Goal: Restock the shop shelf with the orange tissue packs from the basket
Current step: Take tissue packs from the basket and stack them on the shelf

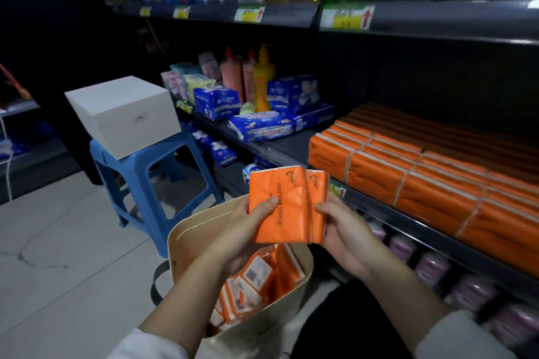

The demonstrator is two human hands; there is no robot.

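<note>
Two orange tissue packs are held upright together above the cream basket. My left hand grips their left edge, thumb on the front face. Their right edge sits in the grip of my right hand. More orange packs lie jumbled inside the basket below. On the middle shelf to the right, rows of orange tissue packs tied with string fill the space.
A blue plastic stool with a white box on it stands on the tiled floor to the left. Blue tissue packs and bottles sit on the shelf's left part. Purple packs fill the lower shelf.
</note>
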